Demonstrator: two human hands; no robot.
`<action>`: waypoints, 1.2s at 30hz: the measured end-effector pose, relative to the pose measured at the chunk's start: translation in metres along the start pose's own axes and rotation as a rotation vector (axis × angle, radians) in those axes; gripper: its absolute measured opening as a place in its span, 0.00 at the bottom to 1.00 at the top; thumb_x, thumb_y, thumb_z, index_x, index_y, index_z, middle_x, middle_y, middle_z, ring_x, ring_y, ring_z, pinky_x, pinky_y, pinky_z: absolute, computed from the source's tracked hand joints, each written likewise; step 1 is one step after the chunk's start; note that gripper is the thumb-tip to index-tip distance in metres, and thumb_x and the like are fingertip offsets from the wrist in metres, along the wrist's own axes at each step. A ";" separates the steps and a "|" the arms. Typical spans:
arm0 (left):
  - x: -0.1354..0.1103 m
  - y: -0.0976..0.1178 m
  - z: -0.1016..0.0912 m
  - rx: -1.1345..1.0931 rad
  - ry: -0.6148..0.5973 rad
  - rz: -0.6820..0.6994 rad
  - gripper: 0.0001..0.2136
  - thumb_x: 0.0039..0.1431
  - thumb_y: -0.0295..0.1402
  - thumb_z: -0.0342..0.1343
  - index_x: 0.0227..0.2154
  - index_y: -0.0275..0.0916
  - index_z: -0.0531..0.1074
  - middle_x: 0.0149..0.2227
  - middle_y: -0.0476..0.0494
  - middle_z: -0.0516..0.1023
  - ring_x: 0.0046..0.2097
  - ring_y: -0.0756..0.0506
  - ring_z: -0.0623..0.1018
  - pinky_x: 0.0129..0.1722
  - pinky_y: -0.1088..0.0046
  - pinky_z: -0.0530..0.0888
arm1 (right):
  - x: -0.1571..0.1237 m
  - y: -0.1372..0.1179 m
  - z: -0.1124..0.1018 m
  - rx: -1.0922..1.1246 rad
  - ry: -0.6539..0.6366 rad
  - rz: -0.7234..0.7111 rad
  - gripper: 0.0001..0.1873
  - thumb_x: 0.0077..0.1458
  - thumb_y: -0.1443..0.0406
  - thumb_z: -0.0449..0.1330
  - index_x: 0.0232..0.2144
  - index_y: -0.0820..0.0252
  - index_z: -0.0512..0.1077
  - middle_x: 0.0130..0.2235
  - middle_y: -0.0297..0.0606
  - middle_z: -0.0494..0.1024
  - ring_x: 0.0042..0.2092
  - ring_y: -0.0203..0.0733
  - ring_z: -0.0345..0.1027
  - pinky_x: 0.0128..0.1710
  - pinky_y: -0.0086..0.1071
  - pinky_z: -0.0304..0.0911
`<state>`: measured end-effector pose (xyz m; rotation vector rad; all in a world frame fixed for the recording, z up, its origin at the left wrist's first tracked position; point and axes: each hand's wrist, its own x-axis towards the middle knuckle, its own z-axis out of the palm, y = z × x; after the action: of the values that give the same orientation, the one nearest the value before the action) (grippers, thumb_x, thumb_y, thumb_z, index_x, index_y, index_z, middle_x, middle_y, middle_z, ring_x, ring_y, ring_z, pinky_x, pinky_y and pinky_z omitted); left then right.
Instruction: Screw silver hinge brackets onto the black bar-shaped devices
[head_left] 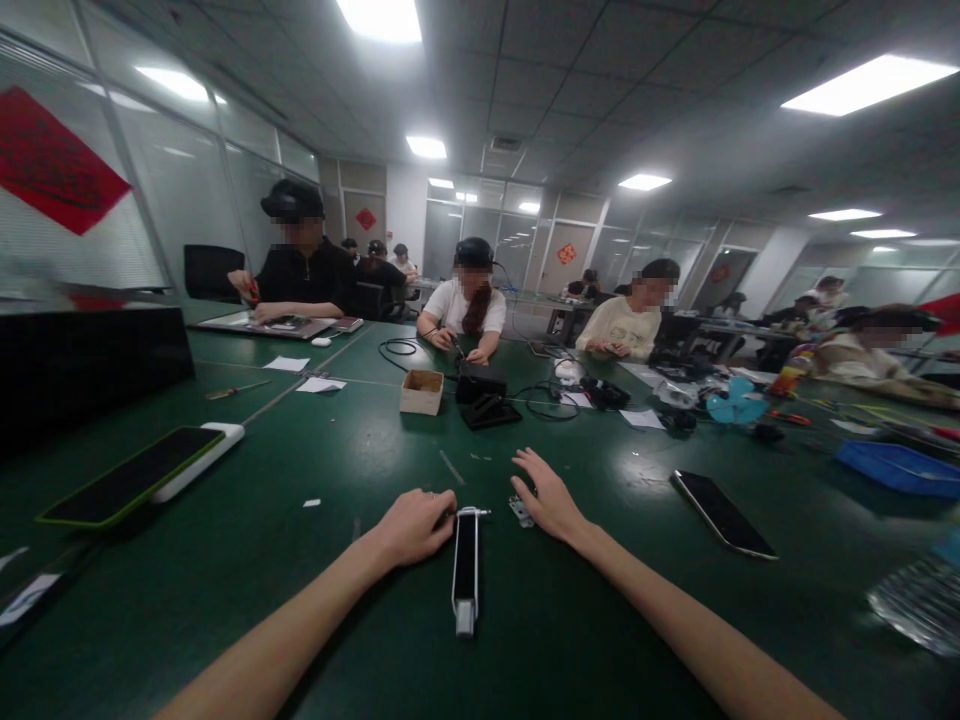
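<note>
Rests curled left hand (415, 525) at far left corner of silver-framed device (466, 562), impossible to tell if gripping; extends right hand (553, 497), released, by small metal piece (518, 512) right of device.

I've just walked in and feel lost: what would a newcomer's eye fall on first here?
Probably the left hand at the far end of a slim black-and-silver object and the right hand over a small metal piece, front and centre. Next, the big red diamond at upper left, then the bright blue tray toward the right of the green table.
</note>
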<state>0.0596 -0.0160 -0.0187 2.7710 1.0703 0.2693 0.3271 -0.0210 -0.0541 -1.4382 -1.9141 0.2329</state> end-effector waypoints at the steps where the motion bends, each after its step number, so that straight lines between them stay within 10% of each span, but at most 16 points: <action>1: 0.000 0.000 0.000 0.002 -0.004 -0.006 0.07 0.61 0.33 0.45 0.38 0.40 0.67 0.31 0.46 0.75 0.32 0.46 0.74 0.36 0.71 0.68 | 0.008 0.005 0.001 0.064 0.031 0.025 0.23 0.58 0.54 0.52 0.50 0.60 0.69 0.58 0.45 0.66 0.63 0.47 0.50 0.62 0.48 0.45; 6: 0.000 0.000 -0.001 -0.021 -0.017 -0.011 0.07 0.62 0.33 0.46 0.38 0.40 0.67 0.31 0.46 0.75 0.32 0.46 0.74 0.38 0.70 0.69 | 0.039 0.032 -0.002 0.327 0.146 0.229 0.30 0.61 0.47 0.41 0.50 0.59 0.69 0.55 0.46 0.69 0.58 0.46 0.59 0.59 0.48 0.51; 15: -0.001 -0.001 0.001 -0.050 0.004 -0.001 0.06 0.62 0.33 0.45 0.37 0.40 0.66 0.31 0.47 0.75 0.32 0.47 0.74 0.38 0.70 0.67 | 0.013 0.037 -0.009 0.593 -0.108 0.225 0.35 0.61 0.45 0.38 0.47 0.64 0.71 0.48 0.49 0.76 0.50 0.46 0.69 0.52 0.43 0.62; 20: -0.001 -0.002 0.002 -0.032 0.001 -0.010 0.07 0.62 0.33 0.45 0.38 0.40 0.67 0.31 0.46 0.75 0.32 0.46 0.73 0.35 0.71 0.67 | -0.002 0.070 -0.044 -0.014 0.080 0.326 0.32 0.63 0.49 0.33 0.51 0.58 0.68 0.53 0.42 0.71 0.55 0.45 0.64 0.56 0.41 0.57; 27: 0.000 -0.002 0.002 -0.029 -0.008 -0.014 0.07 0.62 0.34 0.45 0.38 0.40 0.66 0.31 0.47 0.75 0.32 0.46 0.73 0.37 0.71 0.67 | 0.007 0.145 -0.102 -0.390 0.068 0.711 0.36 0.59 0.49 0.44 0.56 0.75 0.61 0.61 0.65 0.55 0.64 0.66 0.41 0.59 0.60 0.38; 36: 0.000 0.000 0.001 -0.039 -0.010 -0.003 0.06 0.62 0.33 0.45 0.37 0.41 0.66 0.30 0.48 0.75 0.31 0.46 0.74 0.38 0.69 0.68 | 0.011 0.131 -0.076 -0.533 -0.177 0.627 0.35 0.61 0.50 0.41 0.56 0.73 0.63 0.63 0.56 0.54 0.65 0.64 0.35 0.59 0.60 0.32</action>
<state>0.0602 -0.0161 -0.0194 2.7328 1.0557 0.2722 0.4746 0.0158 -0.0645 -2.4358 -1.6687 0.1414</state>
